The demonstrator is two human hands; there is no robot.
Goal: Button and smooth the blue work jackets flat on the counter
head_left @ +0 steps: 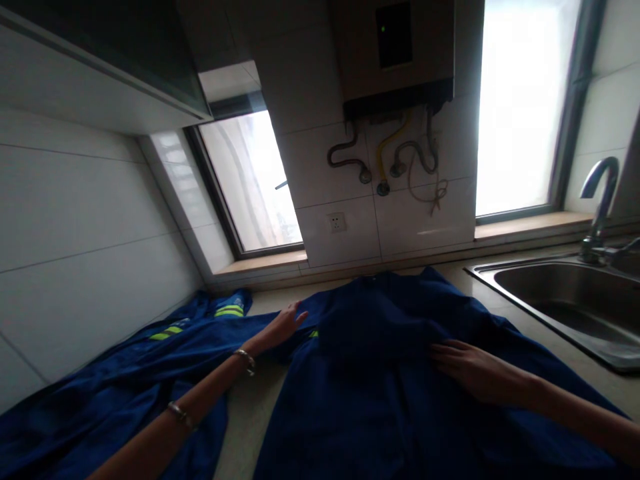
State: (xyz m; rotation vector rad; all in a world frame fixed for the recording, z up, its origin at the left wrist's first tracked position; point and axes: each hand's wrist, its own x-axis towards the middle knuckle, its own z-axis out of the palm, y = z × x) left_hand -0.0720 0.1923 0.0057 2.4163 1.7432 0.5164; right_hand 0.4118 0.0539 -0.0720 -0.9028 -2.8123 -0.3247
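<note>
- Work surface: the dark-blue jacket lies spread on the countertop, between the sink and the blue garment with yellow-striped bands. The flat surface presumably supports its full width.
- Left hand: fingers extended, thumb apart, at the sleeve fabric; no grip visible. Placement likely steadies the cloth.
- Right hand: fingers straight and together on the jacket front; thumb hidden, pinch cannot be confirmed.

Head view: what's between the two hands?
The blue garment, spread from the left hand to the right hand, with a small yellow-green patch near the left; head view shows it.
</note>
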